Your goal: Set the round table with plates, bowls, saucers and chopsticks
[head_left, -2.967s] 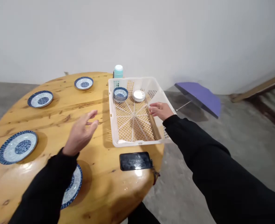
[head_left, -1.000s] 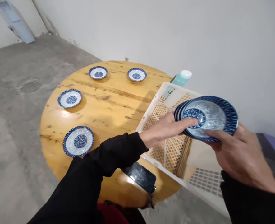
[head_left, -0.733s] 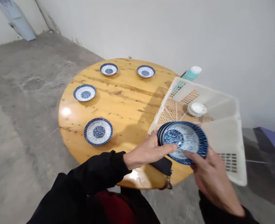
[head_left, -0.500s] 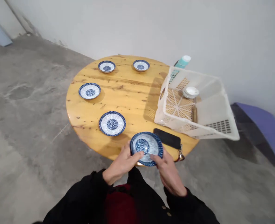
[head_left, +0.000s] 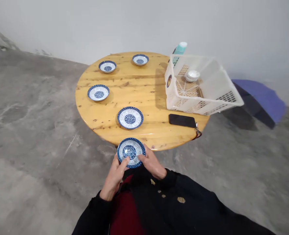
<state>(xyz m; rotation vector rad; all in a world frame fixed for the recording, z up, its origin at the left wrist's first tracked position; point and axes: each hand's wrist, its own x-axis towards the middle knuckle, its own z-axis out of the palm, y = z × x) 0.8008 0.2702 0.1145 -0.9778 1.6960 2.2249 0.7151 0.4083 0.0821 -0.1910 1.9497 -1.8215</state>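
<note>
I hold a small stack of blue-and-white bowls (head_left: 131, 151) close to my chest, below the near edge of the round wooden table (head_left: 146, 98). My left hand (head_left: 115, 178) grips the stack from the left, thumb on the rim. My right hand (head_left: 152, 164) grips it from the right with fingers curled round the edge. Several blue-and-white plates lie on the table: one nearest me (head_left: 130, 117), one at the left (head_left: 98, 92), two at the far side (head_left: 107, 66) (head_left: 140, 59).
A white plastic basket (head_left: 203, 98) stands on the table's right side with small white dishes (head_left: 192, 75) inside. A black phone (head_left: 182, 120) lies by its near side. A teal bottle (head_left: 180, 49) stands behind it. A purple umbrella (head_left: 262, 98) lies on the concrete floor.
The bowl stack came out of the basket in my right hand, my left hand joined it, and I stepped back; the stack now sits off the table at my chest.
</note>
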